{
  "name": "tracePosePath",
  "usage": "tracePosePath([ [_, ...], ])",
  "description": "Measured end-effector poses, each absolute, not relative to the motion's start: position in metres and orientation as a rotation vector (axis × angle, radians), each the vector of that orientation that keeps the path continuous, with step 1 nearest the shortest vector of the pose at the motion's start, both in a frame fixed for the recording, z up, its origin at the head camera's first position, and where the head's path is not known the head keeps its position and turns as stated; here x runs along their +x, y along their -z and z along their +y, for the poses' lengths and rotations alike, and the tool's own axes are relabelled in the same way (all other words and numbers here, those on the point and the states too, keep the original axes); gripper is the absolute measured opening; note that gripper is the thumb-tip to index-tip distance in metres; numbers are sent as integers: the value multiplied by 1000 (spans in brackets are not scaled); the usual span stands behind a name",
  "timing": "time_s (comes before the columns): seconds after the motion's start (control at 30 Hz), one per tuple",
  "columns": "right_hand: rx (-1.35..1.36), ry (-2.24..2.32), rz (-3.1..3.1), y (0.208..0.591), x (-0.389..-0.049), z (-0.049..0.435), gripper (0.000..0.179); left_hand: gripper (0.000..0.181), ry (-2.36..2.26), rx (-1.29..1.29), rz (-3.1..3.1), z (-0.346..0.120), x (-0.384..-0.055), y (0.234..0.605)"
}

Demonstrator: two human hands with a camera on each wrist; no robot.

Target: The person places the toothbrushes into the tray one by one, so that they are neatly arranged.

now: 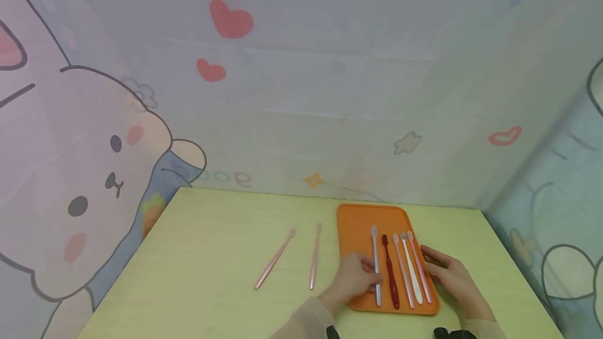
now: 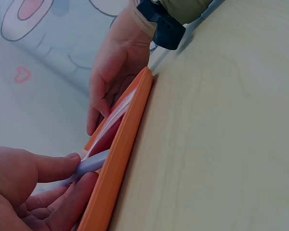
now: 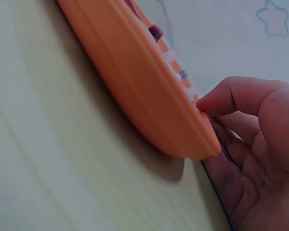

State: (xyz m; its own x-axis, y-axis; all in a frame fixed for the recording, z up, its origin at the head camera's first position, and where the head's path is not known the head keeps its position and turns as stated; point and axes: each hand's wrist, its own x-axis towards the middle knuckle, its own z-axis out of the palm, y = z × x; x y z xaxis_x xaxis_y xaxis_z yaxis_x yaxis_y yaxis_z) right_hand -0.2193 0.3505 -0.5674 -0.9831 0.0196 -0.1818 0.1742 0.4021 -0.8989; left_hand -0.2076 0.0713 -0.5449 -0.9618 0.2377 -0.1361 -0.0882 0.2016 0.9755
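Observation:
In the head view, my left hand (image 1: 353, 279) pinches a lavender toothbrush (image 1: 375, 255) at the left of a row on an orange tray (image 1: 358, 224). The left wrist view shows its handle (image 2: 94, 163) between thumb and fingers, by the tray rim. To its right on the tray lie a dark red toothbrush (image 1: 391, 276), a pink one (image 1: 403, 271), a white one (image 1: 412, 271) and another pink one (image 1: 421, 271). My right hand (image 1: 454, 276) holds the tray's right edge, its thumb on the rim (image 3: 183, 103) and the other fingers outside.
Two pink toothbrushes lie on the pale wooden table left of the tray, one slanted (image 1: 275, 259) and one nearly upright in view (image 1: 315, 258). A printed cloth (image 1: 306, 135) with hearts and a rabbit hangs behind the table (image 1: 212, 255).

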Motion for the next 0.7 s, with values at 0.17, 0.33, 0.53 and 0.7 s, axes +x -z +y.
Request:
tracePosePath([
  [0.17, 174, 1634, 2509, 567, -219, 351, 65, 20, -1789, 135, 2241, 74, -204, 542],
  [0.33, 164, 1649, 2500, 566, -219, 350, 65, 20, -1778, 127, 2251, 75, -204, 543],
  [0.53, 156, 1661, 2495, 566, -219, 350, 65, 19, -1770, 131, 2263, 76, -205, 543],
  [0.7, 146, 1655, 2496, 567, -218, 351, 65, 19, -1774, 141, 2254, 77, -206, 545],
])
